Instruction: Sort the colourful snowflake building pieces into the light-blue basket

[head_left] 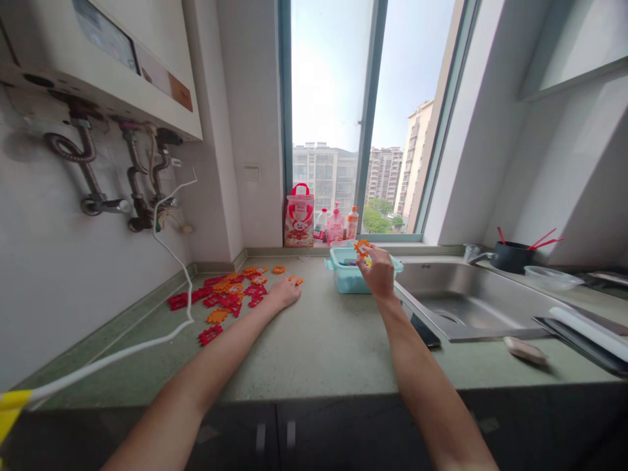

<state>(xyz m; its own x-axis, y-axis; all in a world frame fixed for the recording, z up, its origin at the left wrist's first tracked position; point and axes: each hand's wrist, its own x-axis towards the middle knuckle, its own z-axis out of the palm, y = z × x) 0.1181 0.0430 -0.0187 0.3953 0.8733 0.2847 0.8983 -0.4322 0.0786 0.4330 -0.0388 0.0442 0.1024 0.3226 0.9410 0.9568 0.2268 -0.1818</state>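
Note:
My right hand (380, 269) is raised over the near side of a turquoise plastic box (350, 281). Pinched in its fingers is an orange jagged-edged toy piece (362, 247). Low over the counter, my left hand (286, 293) has its fingers closed on another orange toy piece (297, 280), only part of which shows. To its left spreads a loose heap of flat red toy pieces (210, 334) and orange toy pieces (217, 316). One single orange piece (279, 269) lies just beyond that hand. Some coloured things are visible inside the box, partly hidden by my right hand.
A steel sink (471, 294) is set in the counter at right, with a dark flat object (426, 332) by its near left corner. A white hose (132, 343) crosses the left side. Bottles (335, 226) and a packet (299, 219) stand on the windowsill.

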